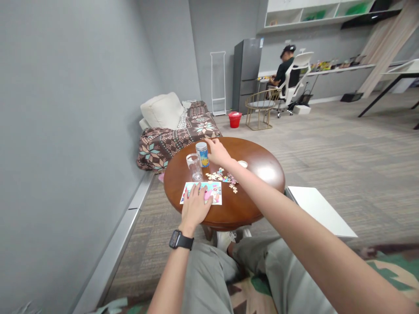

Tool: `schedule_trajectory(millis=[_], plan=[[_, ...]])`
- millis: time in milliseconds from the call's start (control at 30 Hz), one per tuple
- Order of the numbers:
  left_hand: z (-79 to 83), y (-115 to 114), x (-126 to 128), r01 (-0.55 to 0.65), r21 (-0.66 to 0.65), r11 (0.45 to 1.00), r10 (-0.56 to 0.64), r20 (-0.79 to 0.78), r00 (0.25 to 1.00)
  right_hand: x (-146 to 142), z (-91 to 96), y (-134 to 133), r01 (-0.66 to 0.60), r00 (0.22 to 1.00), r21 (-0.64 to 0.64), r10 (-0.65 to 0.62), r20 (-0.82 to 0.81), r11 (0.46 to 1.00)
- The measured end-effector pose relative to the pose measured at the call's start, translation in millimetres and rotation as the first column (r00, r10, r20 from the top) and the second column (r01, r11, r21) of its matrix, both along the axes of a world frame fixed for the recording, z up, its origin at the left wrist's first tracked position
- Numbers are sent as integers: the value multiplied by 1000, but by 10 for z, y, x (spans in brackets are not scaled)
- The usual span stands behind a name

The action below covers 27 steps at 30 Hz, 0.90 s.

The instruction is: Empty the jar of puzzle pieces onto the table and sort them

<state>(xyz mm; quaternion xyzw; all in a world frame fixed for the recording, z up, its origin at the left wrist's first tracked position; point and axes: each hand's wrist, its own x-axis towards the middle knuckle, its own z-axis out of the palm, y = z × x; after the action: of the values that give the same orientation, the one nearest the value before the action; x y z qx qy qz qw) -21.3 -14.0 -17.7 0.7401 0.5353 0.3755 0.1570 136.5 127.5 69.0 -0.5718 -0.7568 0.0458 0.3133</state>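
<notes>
My left hand point(195, 205) lies flat with fingers spread on a colourful picture card point(216, 193) at the near edge of a round brown table point(262, 170). My right hand point(216, 151) reaches across the table and touches a small blue and yellow tube-shaped container point(202, 154) standing upright; its fingers curl at the container's side. A clear plastic cup point(194, 166) stands just left of the container. Several loose jigsaw pieces point(222, 176) lie scattered between the card and the container. A small white lid point(242, 164) rests to the right of the pieces.
A white board point(319, 209) sits low to the right of the table. A patterned blanket with cushions point(176, 131) lies behind the table by the grey wall. Farther back are a red bucket point(235, 119), a gold chair point(260, 107) and a seated person point(284, 72) at a desk.
</notes>
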Motion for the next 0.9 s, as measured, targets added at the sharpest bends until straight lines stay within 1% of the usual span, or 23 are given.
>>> schedule_trajectory(millis=[33, 67, 133, 167, 200, 300, 333, 400, 467, 533, 567, 600, 667, 700, 733, 767, 833, 900], plan=[[-12, 1, -3, 6, 9, 1000, -6, 45, 999, -24, -26, 155, -33, 999, -28, 32, -44, 999], [-25, 2, -7, 13, 20, 1000, -14, 65, 998, -47, -64, 291, -95, 992, -53, 90, -87, 994], [-51, 5, -12, 19, 41, 999, -22, 78, 997, -87, -152, 509, -201, 968, -77, 186, -168, 977], [-62, 6, -15, 21, 50, 999, -25, 81, 996, -103, -194, 593, -228, 957, -74, 210, -198, 971], [-70, 5, -18, 20, 60, 998, -26, 88, 996, -115, -230, 666, -232, 952, -64, 214, -218, 970], [-60, -8, -21, 14, 68, 998, -22, 121, 992, -118, -303, 844, -167, 961, -40, 154, -230, 985], [-43, -17, -19, 10, 59, 998, -16, 107, 994, -110, -316, 893, -152, 963, -38, 140, -229, 988], [6, -40, -13, -4, 30, 1000, 4, -8, 1000, -87, -324, 963, -132, 965, -48, 118, -235, 990], [61, -63, -4, -21, 10, 1000, 23, -211, 977, -64, -306, 970, -96, 962, -58, 77, -261, 994], [102, -81, 6, -37, 11, 999, 39, -382, 923, -51, -256, 886, -26, 951, -23, 18, -308, 999], [114, -87, 10, -44, 17, 999, 47, -432, 901, -51, -222, 806, 9, 942, 22, -1, -334, 1000], [119, -90, 13, -50, 22, 999, 54, -467, 883, -57, -186, 704, 31, 933, 83, 1, -360, 996], [114, -92, 15, -59, 28, 998, 65, -506, 860, -93, -122, 450, 12, 918, 219, 76, -389, 976], [108, -90, 15, -62, 28, 998, 68, -516, 854, -123, -102, 311, -43, 909, 263, 147, -391, 964], [102, -89, 14, -63, 27, 998, 68, -524, 849, -161, -92, 175, -128, 895, 277, 231, -382, 952], [97, -87, 14, -63, 25, 998, 67, -530, 845, -204, -93, 49, -222, 877, 261, 309, -368, 940], [98, -83, 12, -65, 17, 998, 64, -541, 838, -294, -114, -150, -362, 850, 170, 400, -344, 916], [112, -80, 12, -70, 2, 998, 59, -554, 830, -358, -127, -261, -436, 843, 93, 442, -307, 895]])
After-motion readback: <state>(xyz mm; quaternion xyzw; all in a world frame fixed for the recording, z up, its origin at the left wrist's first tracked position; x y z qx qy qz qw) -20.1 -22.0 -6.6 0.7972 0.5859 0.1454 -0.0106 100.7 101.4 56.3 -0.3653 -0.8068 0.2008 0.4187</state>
